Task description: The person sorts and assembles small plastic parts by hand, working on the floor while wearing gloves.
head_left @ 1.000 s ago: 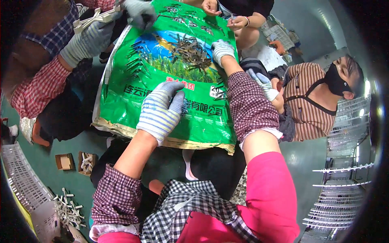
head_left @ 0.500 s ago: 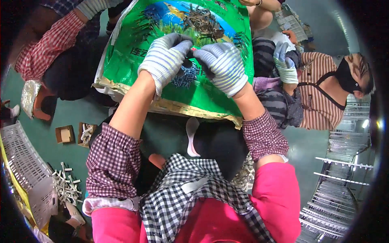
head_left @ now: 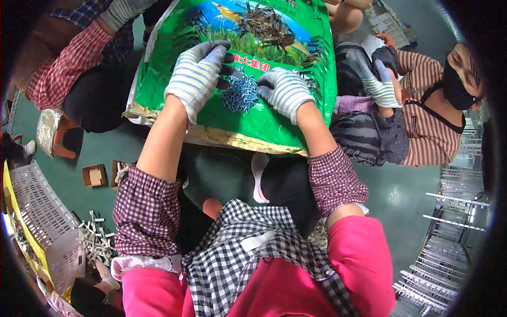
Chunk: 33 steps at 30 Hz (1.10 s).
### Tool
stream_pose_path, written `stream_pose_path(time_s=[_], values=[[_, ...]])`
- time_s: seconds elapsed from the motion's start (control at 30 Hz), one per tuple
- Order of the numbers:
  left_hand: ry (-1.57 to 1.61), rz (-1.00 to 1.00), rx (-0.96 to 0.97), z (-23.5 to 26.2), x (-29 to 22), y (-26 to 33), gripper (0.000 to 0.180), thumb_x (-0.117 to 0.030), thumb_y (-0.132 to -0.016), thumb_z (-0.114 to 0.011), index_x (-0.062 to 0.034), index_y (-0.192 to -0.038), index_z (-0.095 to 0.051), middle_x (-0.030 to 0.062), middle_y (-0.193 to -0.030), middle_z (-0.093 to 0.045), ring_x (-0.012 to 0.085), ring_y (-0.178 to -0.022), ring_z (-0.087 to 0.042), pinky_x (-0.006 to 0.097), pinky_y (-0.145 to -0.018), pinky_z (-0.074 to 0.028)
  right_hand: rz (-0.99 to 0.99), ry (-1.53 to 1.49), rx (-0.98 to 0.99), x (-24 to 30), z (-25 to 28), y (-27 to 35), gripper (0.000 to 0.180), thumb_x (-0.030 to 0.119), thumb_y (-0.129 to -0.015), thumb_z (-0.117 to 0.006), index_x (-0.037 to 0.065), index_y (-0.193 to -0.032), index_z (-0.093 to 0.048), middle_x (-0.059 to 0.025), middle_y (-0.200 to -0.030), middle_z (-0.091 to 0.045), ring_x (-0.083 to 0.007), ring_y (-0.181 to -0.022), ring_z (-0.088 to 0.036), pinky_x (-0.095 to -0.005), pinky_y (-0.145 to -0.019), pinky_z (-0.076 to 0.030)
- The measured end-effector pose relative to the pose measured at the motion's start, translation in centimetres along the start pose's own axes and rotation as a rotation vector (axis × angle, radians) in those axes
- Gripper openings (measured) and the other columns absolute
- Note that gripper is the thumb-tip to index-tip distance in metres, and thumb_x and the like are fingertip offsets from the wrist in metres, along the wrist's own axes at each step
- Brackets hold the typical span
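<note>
A pile of small blue-silver screws (head_left: 240,94) lies on a green printed sack (head_left: 163,84). My left hand (head_left: 196,76), in a striped glove with dark fingertips, hovers at the pile's left edge. Its fingers are bent and pinched together; what they hold, if anything, blends with the dark fingertips. My right hand (head_left: 288,92), gloved the same way, is at the pile's right edge. Its thumb and fingers curl toward the screws, and anything between the tips is too small to make out. Beyond both hands is a heap of thin dark pieces (head_left: 266,26).
More dark pieces (head_left: 309,80) lie beside my right hand. A co-worker in a striped top (head_left: 430,124) sits at the right; another's checked sleeve (head_left: 71,68) is at the left. Small cardboard boxes (head_left: 94,176), white parts (head_left: 95,238), a perforated crate (head_left: 42,198) and metal racks (head_left: 430,269) stand around.
My hands, close together above the screws before, have moved apart to either side of the pile. The right hand has lowered toward the screws. The co-worker's gloved hand at the right has shifted.
</note>
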<state>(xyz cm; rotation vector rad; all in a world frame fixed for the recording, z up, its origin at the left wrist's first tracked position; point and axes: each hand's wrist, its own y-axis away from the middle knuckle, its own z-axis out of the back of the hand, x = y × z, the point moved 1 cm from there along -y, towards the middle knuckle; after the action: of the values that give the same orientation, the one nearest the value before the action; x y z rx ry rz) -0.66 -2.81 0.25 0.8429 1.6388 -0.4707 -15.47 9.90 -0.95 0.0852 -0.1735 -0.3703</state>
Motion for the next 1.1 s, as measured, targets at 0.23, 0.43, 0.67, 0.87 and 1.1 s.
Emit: stream_pose_path(time_s=[0.23,0.43,0.67,0.87,1.1], values=[[-0.220,-0.108,0.021,-1.4,0.3,0.1,0.035,-0.029,-0.088,-0.050,0.0002,-0.106,-0.059,0.0068,-0.087,-0.061,0.0133,-0.070,-0.057,0.027,-0.057,-0.045,0.074,0.122,-0.017,-0.5,-0.7,0.2,0.017,0.021,-0.077,-0.056,0.007,-0.083,-0.064,-0.0160,-0.081,-0.061,-0.0321,-0.079,-0.059,-0.0422,-0.072,-0.047],[-0.127,0.118,0.060,-0.7,0.6,1.2,0.035,-0.031,-0.092,-0.046,-0.0053,-0.115,-0.054,0.0050,-0.091,-0.059,0.0126,-0.070,-0.056,0.025,-0.052,-0.043,0.057,-0.231,-0.142,-0.2,-1.1,0.3,0.016,0.018,-0.075,-0.060,0.005,-0.083,-0.063,-0.0177,-0.079,-0.061,-0.0328,-0.076,-0.060,-0.0416,-0.070,-0.048],[0.051,0.136,0.153,-2.5,0.7,0.1,0.032,-0.021,-0.092,-0.046,-0.0025,-0.118,-0.051,0.0090,-0.095,-0.062,0.0173,-0.078,-0.060,0.028,-0.065,-0.049,-0.013,-1.188,-0.175,-1.0,2.0,1.8,0.019,0.013,-0.076,-0.067,0.001,-0.091,-0.065,-0.0060,-0.083,-0.066,-0.0119,-0.075,-0.058,-0.0275,-0.071,-0.048],[0.089,0.168,0.201,-1.5,1.3,0.1,0.033,-0.019,-0.091,-0.049,-0.0014,-0.118,-0.052,0.0094,-0.098,-0.062,0.0167,-0.083,-0.061,0.029,-0.068,-0.051,0.058,-1.479,-0.083,0.4,0.2,0.9,0.017,0.009,-0.076,-0.068,0.002,-0.092,-0.066,-0.0043,-0.086,-0.066,-0.0107,-0.079,-0.059,-0.0256,-0.076,-0.047],[0.125,0.177,0.220,-2.9,0.9,0.2,0.033,-0.018,-0.090,-0.050,0.0000,-0.117,-0.053,0.0100,-0.098,-0.062,0.0173,-0.085,-0.061,0.031,-0.072,-0.052,-0.005,-1.478,-0.059,0.1,0.0,0.9,0.019,0.007,-0.074,-0.070,0.002,-0.092,-0.067,-0.0051,-0.085,-0.066,-0.0112,-0.080,-0.059,-0.0258,-0.076,-0.048]])
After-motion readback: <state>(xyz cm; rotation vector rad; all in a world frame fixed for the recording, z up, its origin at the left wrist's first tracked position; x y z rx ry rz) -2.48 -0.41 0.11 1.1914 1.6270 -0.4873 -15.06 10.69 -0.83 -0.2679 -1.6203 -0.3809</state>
